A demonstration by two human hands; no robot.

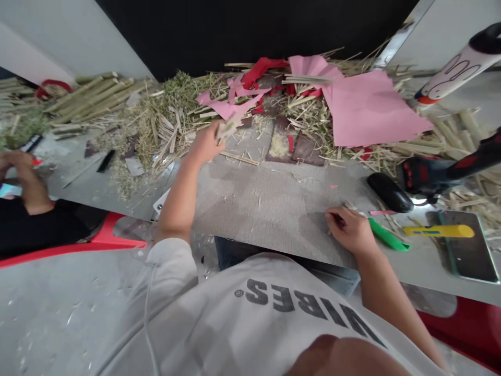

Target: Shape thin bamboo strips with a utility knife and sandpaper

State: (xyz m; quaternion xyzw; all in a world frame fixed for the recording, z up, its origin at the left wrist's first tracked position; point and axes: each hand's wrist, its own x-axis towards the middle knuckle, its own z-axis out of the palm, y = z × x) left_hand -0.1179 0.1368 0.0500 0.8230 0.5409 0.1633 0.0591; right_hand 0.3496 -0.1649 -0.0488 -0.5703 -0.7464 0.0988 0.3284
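My left hand (206, 144) reaches over the far side of the grey table (250, 209). Its fingers are closed on a pale piece of split stalk (228, 129), which is blurred. Just beyond that piece lie torn pink paper scraps (230, 107). My right hand (348, 228) rests near the table's front edge with its fingers curled in. Whatever those fingers may hold is hidden. Right beside it lie a green tool handle (388, 235) and a thin pink strip (381, 212). Brown sandpaper-like sheets (309, 150) with yellowish dust lie ahead.
Cut stalks (92, 99) and shavings (152, 125) heap along the back. Pink paper (371, 112) covers some. At right are a bottle (456, 70), a black-red power tool (426, 175), a black case (389, 192), a yellow cutter (438, 231) and a phone (469, 256). Another person's arm (33, 183) is left.
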